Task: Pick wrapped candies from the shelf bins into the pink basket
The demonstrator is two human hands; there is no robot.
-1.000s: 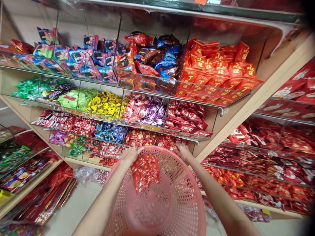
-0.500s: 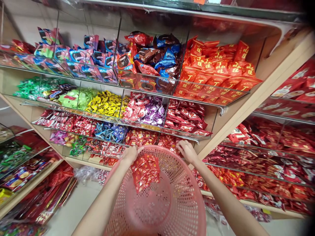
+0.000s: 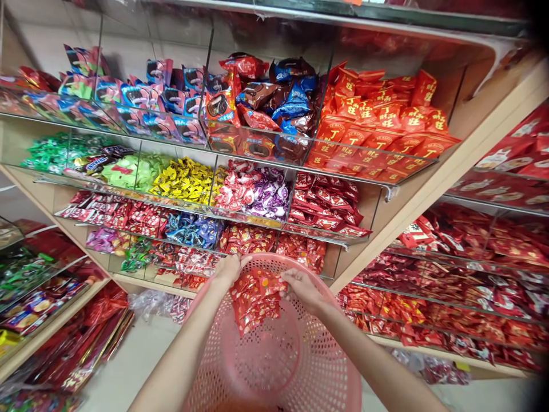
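Observation:
A pink perforated plastic basket is tilted toward me below the shelves. My left hand is closed on its far rim, a little left of the middle. Inside, red packets with gold dots lie in a pile against the far wall. My right hand is inside the basket at the pile's right edge, fingers pinched on a small red packet. Just beyond the rim, similar red packets fill a shelf bin, with more in the bin to its right.
Clear-fronted shelves rise ahead, with orange-red packets, blue and brown snack packs, yellow candies and purple candies. A wooden upright divides them from another red-filled rack on the right. Pale floor shows below.
My right hand has moved left and down from the bin beyond the rim into the basket, with a red packet in its fingers. My left hand stays on the rim.

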